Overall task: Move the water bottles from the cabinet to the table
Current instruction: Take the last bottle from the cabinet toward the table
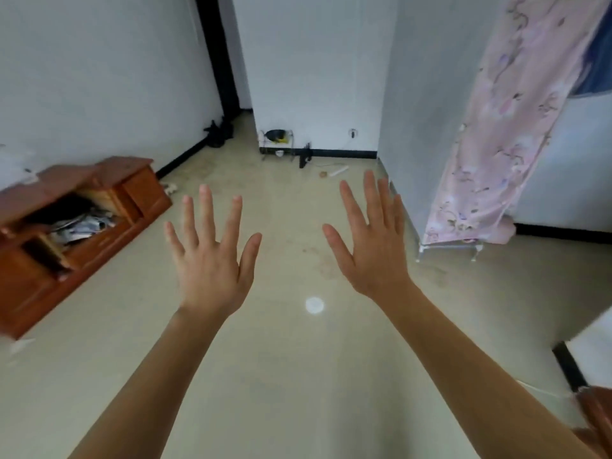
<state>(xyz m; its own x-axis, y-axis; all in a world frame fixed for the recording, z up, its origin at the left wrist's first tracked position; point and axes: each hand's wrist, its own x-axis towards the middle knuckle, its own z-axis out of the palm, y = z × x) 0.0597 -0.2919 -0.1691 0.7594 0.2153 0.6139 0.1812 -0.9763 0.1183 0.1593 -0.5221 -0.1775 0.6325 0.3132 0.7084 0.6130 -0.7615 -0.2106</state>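
Since both hands are empty, nothing is in transit. Left hand (212, 260) and right hand (374, 253) have their backs toward me, fingers straight and spread. They are well apart from each other, held out over the floor (298, 376), touching nothing.

Nearest item is a blurred brown edge (596, 415) at my lower right. It could be the table, cannot tell. No bottle visible on it.

Further out on my left is the low wooden cabinet (139, 190) with one compartment open. Inside is dark and grey-white clutter, too blurred to call any of it a water bottle.

On my right, a pink floral cloth wardrobe (490, 154) on a white frame. At the far wall, a small wire rack (276, 144) with something dark on it.

Status, my read: no water bottle identifiable anywhere in view, so I can't confirm any delivered. Either not started or between trips. Remaining: reach the cabinet, grip a bottle, carry it to the table.
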